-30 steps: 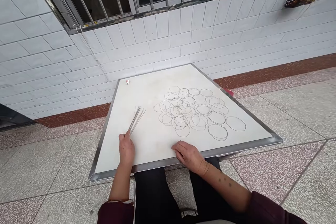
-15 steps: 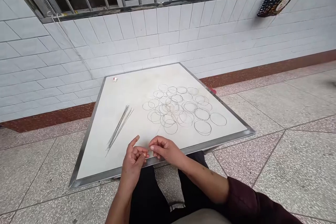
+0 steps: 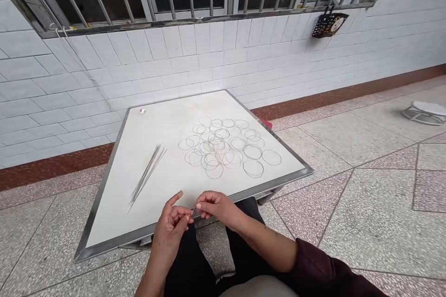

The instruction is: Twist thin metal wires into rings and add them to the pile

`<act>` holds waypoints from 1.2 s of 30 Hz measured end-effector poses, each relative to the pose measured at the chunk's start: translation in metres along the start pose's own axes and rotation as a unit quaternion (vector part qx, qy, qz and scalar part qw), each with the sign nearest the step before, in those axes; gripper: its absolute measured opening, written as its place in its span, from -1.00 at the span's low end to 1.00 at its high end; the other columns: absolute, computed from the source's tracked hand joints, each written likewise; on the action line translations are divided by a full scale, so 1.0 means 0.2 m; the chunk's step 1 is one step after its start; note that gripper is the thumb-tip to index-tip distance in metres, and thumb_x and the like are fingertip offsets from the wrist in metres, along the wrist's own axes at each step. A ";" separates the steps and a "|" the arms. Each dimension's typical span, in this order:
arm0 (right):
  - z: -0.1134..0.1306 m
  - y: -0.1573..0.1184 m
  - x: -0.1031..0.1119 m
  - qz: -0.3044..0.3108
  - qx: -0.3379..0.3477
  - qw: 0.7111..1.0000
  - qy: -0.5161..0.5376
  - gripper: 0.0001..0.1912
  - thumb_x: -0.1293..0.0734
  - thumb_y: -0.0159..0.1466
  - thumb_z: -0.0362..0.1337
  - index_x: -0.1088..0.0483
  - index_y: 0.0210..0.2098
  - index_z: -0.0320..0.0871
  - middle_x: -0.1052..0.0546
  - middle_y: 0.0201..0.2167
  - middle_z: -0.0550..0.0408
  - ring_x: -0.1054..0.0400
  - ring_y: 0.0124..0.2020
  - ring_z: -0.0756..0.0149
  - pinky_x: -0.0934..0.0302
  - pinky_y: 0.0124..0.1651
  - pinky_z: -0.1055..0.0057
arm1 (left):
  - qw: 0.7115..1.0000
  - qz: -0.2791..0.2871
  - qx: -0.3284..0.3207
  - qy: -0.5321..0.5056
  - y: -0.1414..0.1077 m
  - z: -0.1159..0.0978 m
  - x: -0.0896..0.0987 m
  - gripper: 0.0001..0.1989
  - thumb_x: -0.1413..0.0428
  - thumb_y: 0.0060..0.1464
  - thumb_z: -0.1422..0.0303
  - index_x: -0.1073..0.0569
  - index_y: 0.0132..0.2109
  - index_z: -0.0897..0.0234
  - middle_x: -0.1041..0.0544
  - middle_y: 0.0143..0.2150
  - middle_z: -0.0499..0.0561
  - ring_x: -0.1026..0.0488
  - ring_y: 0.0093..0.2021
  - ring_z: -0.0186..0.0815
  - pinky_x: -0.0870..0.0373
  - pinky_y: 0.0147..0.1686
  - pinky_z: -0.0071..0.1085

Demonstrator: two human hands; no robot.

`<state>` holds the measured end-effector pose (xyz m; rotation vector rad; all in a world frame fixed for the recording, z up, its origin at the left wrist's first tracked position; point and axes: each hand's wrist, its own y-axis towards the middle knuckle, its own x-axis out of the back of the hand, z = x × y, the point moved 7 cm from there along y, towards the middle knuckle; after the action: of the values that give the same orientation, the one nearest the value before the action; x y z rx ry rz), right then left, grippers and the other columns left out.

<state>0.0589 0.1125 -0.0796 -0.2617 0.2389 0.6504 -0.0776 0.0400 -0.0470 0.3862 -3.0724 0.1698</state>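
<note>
My head is turning right while my left hand (image 3: 170, 234) and right hand (image 3: 218, 209) stay together, fingertips clamped on a thin wire (image 3: 193, 211) over the near edge of the white board (image 3: 104, 204), well apart from the straight wires (image 3: 146, 176).

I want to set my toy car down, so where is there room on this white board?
Bare board lies between the straight wires and the wire rings, and along the near metal edge right of the hands. The middle of the rings is crowded, overlapping.

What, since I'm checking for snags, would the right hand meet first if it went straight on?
The person's bent left hand, just past a thin grey wire held at the right hand's fingertips; depth is unclear, but the hands look nearly touching.
</note>
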 end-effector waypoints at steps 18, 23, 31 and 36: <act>0.16 -0.13 0.16 -0.144 0.090 0.967 0.189 -0.69 -0.53 0.10 -0.09 -0.40 -0.37 -0.13 -0.48 -0.43 0.20 -0.23 -0.47 0.47 -0.07 -0.36 0.48 | 0.986 -0.153 0.021 -0.065 -0.02 0.11 0.11 -0.48 -0.33 -0.07 0.10 -0.57 0.03 0.21 -0.64 -0.22 0.03 -0.53 -0.28 -0.27 -0.42 -0.23 -0.35; 0.10 -0.17 0.00 -0.101 0.076 0.969 0.214 -0.70 -0.54 0.09 -0.10 -0.44 -0.37 -0.14 -0.49 -0.46 0.20 -0.24 -0.47 0.46 -0.10 -0.34 0.47 | 0.974 -0.110 -0.018 -0.200 -0.06 0.10 -0.27 -0.58 -0.31 0.00 0.14 -0.61 0.00 0.18 -0.61 0.05 0.13 -0.52 -0.07 -0.20 -0.43 -0.12 -0.32; 0.11 -0.20 -0.05 -0.071 0.052 0.978 0.190 -0.68 -0.53 0.09 -0.08 -0.44 -0.41 -0.17 -0.49 -0.47 0.19 -0.25 -0.46 0.47 -0.08 -0.35 0.48 | 0.938 -0.158 -0.044 -0.306 -0.09 0.03 -0.28 -0.83 -0.30 0.04 0.23 -0.61 -0.25 0.19 -0.65 -0.16 0.02 -0.54 -0.15 -0.29 -0.44 -0.12 -0.37; 0.12 -0.21 -0.05 -0.084 0.066 0.976 0.191 -0.67 -0.53 0.08 -0.05 -0.43 -0.41 -0.15 -0.45 -0.50 0.22 -0.21 -0.48 0.47 -0.08 -0.36 0.48 | 0.929 -0.153 -0.059 -0.333 -0.09 -0.01 -0.26 -0.86 -0.29 0.07 0.25 -0.56 -0.27 0.19 -0.66 -0.14 0.03 -0.56 -0.08 -0.27 -0.42 0.00 -0.29</act>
<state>0.0806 0.0826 -0.0474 -0.2748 0.6216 0.4103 -0.0221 0.0350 -0.0458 1.1129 -3.5653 -0.2042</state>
